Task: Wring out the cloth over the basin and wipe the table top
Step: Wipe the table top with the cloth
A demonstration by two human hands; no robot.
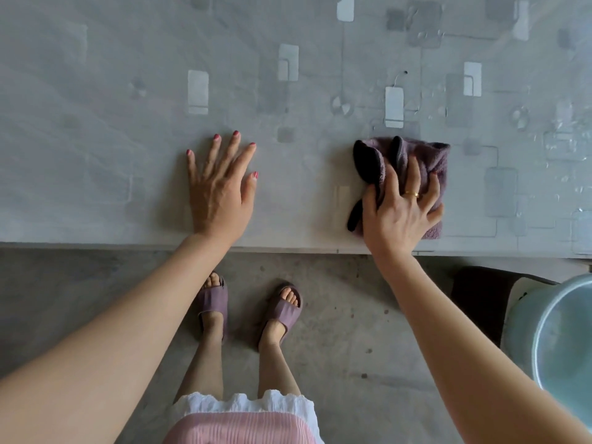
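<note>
A purple-brown cloth (426, 158) with a dark edge lies bunched on the grey patterned table top (128, 107), close to the front edge at the right. My right hand (397, 209) lies on the cloth with fingers spread, pressing it to the table; the thumb tucks under a dark fold. My left hand (221, 187) rests flat on the bare table with fingers spread, well left of the cloth. The basin (557, 334), pale blue-grey with water in it, stands below the table at the lower right.
Wet streaks and drops glisten on the table's right part (563, 136). The table's front edge (288, 249) runs across the middle. Below it are the concrete floor, my feet in purple slippers (280, 310), and a dark stool (480, 302) under the basin.
</note>
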